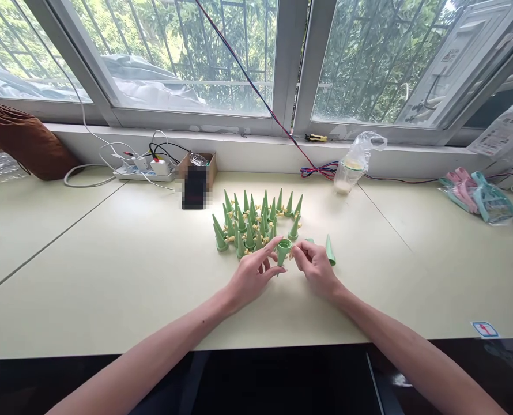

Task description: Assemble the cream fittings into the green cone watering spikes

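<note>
My left hand [252,274] pinches a green cone-shaped plastic piece [283,251], its open round end turned up toward me. My right hand [315,264] is right beside it, thumb and forefinger pinched together at the cone's right edge on something too small to name. A loose green cone [329,250] lies on its side just behind my right hand. Behind both hands stands a cluster of several upright green cones [256,223] with small yellow parts at their bases.
The pale table [109,271] runs under a window. At the back lie a power strip with cables [142,169], a small cardboard box [198,167], a plastic bag with a jar [352,164], a brown cloth bundle [21,138] and pink and blue packets [476,196].
</note>
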### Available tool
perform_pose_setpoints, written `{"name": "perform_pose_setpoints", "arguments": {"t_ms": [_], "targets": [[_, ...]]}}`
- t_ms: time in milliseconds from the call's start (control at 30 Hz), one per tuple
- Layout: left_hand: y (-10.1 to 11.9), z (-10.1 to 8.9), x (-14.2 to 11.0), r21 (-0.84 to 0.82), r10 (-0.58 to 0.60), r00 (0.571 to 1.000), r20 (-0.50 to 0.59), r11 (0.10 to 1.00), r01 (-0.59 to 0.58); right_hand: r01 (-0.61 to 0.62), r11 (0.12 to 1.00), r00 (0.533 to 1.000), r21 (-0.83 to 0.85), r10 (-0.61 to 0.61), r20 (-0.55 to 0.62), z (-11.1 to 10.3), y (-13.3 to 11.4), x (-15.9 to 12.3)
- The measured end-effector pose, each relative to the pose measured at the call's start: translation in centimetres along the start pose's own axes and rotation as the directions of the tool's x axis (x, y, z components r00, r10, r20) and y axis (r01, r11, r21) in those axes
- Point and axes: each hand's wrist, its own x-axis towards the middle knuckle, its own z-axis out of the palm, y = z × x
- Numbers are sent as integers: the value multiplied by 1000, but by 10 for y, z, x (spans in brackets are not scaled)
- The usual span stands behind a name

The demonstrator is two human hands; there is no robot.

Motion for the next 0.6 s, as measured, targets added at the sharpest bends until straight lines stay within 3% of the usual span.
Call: {"name": "perform_pose_setpoints", "arguments": {"t_ms": [300,600], "targets": [[3,-8,5,160,99,995,22,982,-102,-92,980,993,177,76,94,-1,1,3],[-1,-12,4,335,10,997,-75,942,15,-133,966,981,223,95,172,-4,-4,5]]}}
